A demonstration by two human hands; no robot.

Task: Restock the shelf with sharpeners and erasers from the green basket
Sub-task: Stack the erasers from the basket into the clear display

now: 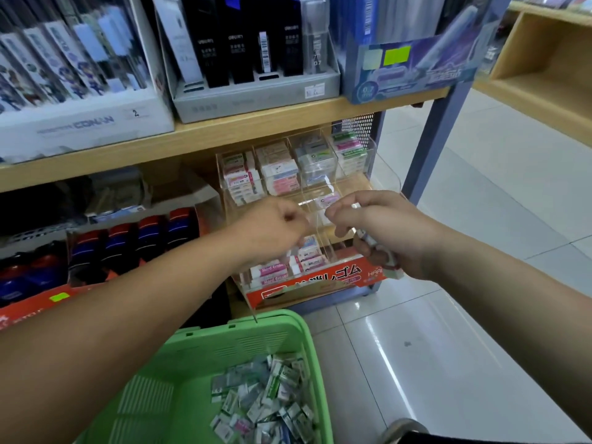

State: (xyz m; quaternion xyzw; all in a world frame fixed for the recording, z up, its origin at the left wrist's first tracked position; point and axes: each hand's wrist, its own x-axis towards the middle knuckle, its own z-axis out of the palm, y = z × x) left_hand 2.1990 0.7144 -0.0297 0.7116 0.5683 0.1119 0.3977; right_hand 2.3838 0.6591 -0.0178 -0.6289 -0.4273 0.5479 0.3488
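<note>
Landmark: clear acrylic display (320, 184), tiered, its back compartments packed with boxed erasers.
- Above it: wooden shelf board (224, 129), low over the top tier. On the board stands a grey tray of black pen boxes (243, 43).
- Under it: red carton (320, 285), touching the display's base.
- Left of it: a row of blue-and-red items (144, 238), close by.
- Right of it: blue upright post (429, 149), then open tiled floor (480, 235).
- Below and in front: green basket (301, 328), with loose erasers (266, 395) heaped in its right corner.

Room: access is from the front only, and the display's clear side wall juts out toward the right.

Hands: apart, both at the display's middle tier.
- My left hand (272, 225) is in front of the left compartments, fingers curled with the tips drawn together. I cannot tell whether anything is pinched.
- My right hand (378, 232) is before the right compartments, fingers closed round several small white packets (373, 243).
</note>
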